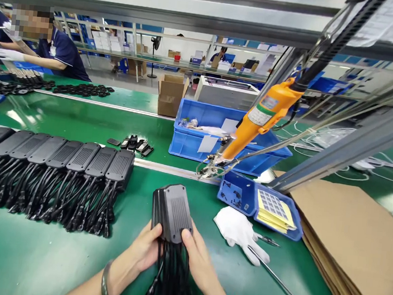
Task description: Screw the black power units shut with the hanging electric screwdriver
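Black adapter unit (172,212), ribbed top, with a bundle of black cables (170,275) hanging from its near end: held above the green table (33,252), low centre. Left hand (145,249) closed on its left edge; right hand (195,254) closed on its right edge, thumb on top.

Small blue tray (246,203), two compartments, right of the unit: left compartment holds small black parts; right compartment holds a stack of yellow label sheets (275,211).

Large blue crate (190,142), behind: holds clear bags and white paper.

Open cardboard box (170,96), further back; contents hidden.

Row of matching black units (60,153), cables toward the viewer, at left on the table.

White glove (240,233) and screwdriver (287,290) just beside the tray. Orange powered driver (262,119) hangs above it.
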